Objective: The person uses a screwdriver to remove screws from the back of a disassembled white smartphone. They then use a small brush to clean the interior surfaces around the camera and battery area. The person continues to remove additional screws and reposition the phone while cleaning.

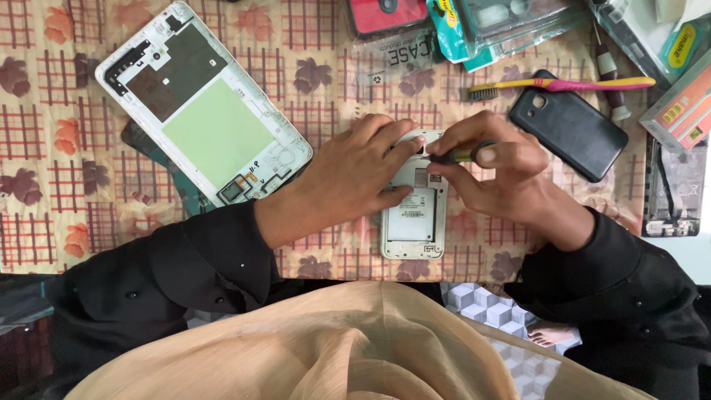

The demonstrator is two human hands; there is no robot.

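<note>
A small white phone (pixel 412 222) lies face down with its back cover off, in the middle of the patterned tablecloth (pixel 44 148). My left hand (pixel 355 174) rests on its upper left edge, fingers pressing the phone's frame. My right hand (pixel 492 174) grips a small screwdriver (pixel 461 155) with a green-yellow handle, its tip pointing at the top of the phone. Both sleeves are black.
A large white opened tablet frame (pixel 204 104) lies at the upper left. A black phone back cover (pixel 569 133), a yellow-and-pink toothbrush (pixel 563 85), another screwdriver (pixel 609 74), packaged phone cases (pixel 503 26) and a red case (pixel 385 15) lie along the top and right. A dark phone part (pixel 674 196) sits at the right edge.
</note>
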